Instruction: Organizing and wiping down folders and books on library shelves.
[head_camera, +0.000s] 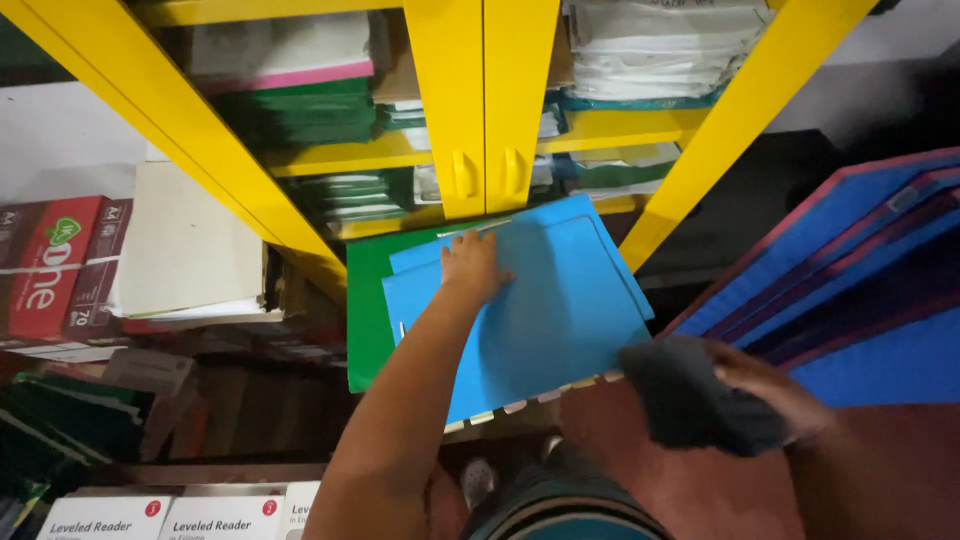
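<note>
**Folders half wiped, cloth at the edge**

Our left hand (470, 268) lies flat, fingers spread, pinning the blue folders (540, 310) that rest on a green folder (368, 310) before the yellow cabinet (480, 110). Our right hand (770, 385) is closed around a grey cloth (690, 395), touching the stack's lower right corner. We judge wiping begun; most of the top folder remains.

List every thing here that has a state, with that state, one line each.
Left hand: flat on the blue folders, not gripping.
Right hand: closed around a dark grey cloth.
Blue folders: closed, stacked on a green folder.
Yellow cabinet doors: shut.
</note>
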